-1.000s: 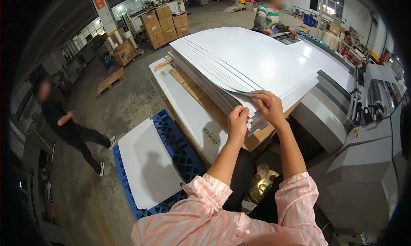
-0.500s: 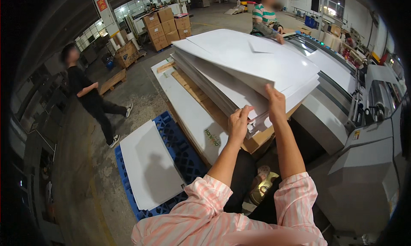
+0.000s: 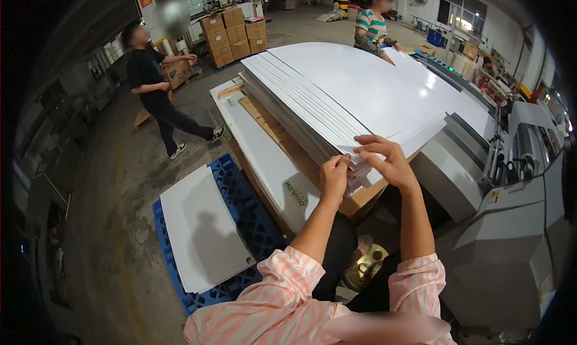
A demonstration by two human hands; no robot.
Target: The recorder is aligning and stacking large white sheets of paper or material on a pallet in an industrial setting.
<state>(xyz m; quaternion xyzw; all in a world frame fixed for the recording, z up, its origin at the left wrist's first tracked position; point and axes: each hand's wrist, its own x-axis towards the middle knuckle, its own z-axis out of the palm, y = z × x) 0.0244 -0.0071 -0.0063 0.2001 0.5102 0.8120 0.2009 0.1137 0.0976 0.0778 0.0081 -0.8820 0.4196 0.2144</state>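
A tall stack of large white sheets (image 3: 360,93) lies before me, its left-hand edges fanned out in narrow steps. At the stack's near corner my left hand (image 3: 335,172) is closed, thumb and fingers pinching the sheet edges. Just to its right my right hand (image 3: 387,159) hovers over the same corner, fingers spread and holding nothing. The top sheets reach across to the far right, toward the grey machine (image 3: 463,171). A co-worker (image 3: 374,30) in a striped shirt stands at the far side, one hand by the sheets' far edge.
A smaller pile of white sheets (image 3: 204,231) rests on a blue plastic pallet (image 3: 225,171) to the left. A long printed board (image 3: 264,159) lies beside the stack. Another person (image 3: 157,87) in dark clothes walks at left. Brown cartons (image 3: 231,36) stand behind.
My right hand has let go of the lifted sheet corner and opened. The raised sheet now lies flat, shifted to the right, leaving fanned edges. The walking person has come farther right.
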